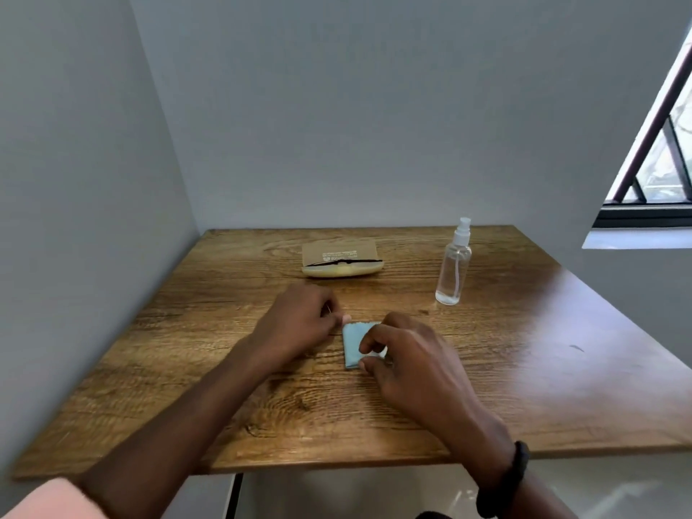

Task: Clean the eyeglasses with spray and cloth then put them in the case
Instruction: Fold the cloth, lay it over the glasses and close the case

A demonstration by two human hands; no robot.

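- The folded blue cloth (pixel 354 344) lies flat on the table (pixel 524 368), its long axis running away from the person.
- Right hand (pixel 412 365): curled thumb and forefinger pinch the cloth's right edge.
- Left hand (pixel 299 320): fingers curled by the cloth's far-left corner; whether they grip it is unclear.
- Beyond the cloth, the open case (pixel 340 271) lies crosswise, with the eyeglasses (pixel 344 261) lengthwise inside.
- The spray bottle (pixel 453 271) stands upright, beyond and to the right of the cloth.

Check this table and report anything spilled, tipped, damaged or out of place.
Nothing stands out. The spray bottle stands upright with no liquid visible on the table. The case lies open at the far side, the eyeglasses in it. The right hand pinches the folded blue cloth, which lies flat.
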